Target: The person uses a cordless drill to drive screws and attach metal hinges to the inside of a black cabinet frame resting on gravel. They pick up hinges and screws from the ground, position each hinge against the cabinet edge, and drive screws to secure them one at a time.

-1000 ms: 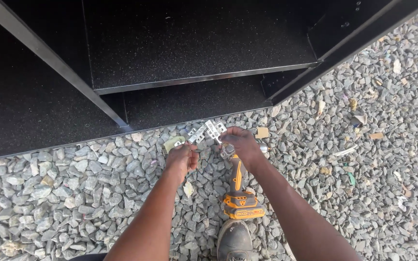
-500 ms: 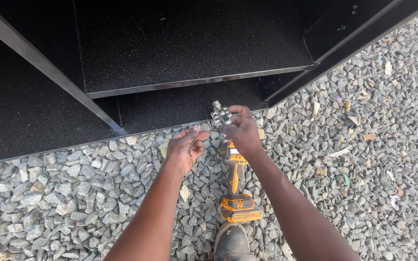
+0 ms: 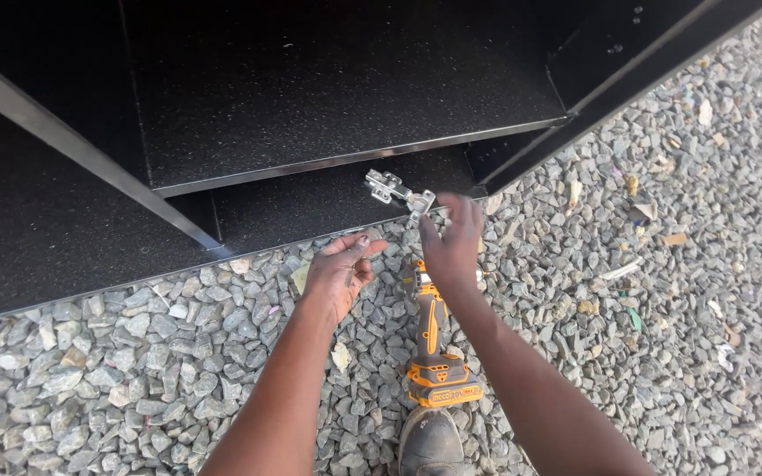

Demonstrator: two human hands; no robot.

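Head cam looking straight down here, and the thing to watch is a small silver hinge (image 3: 396, 191), the cupboard-door kind with a cup at one end and an arm at the other. It sits right at the front edge of a big black cabinet (image 3: 328, 79) that's lying on its back on the ground, over the dark panel just below the bright metal edge strip. Can't really tell if the hinge is resting on the panel or is up in the air, it's a bit blurry.

Right hand (image 3: 453, 242) is just below and to the right of the hinge, fingers spread and pointing up at it, fingertips very close to its right end. Looks like an open hand rather than a pinch, not gripping anything I can see. Left hand (image 3: 339, 271) is lower left of the hinge, over the stones just off the cabinet's edge, loosely cupped with the thumb sticking out, holding nothing.

Straight down from the hinge, between the two forearms, an orange and black cordless drill (image 3: 432, 339) lies on the gravel (image 3: 663, 308), nose toward the cabinet. A grey shoe tip (image 3: 429, 445) touches its battery end at the bottom. Grey gravel covers everything outside the cabinet, with a few scraps of litter out to the right.
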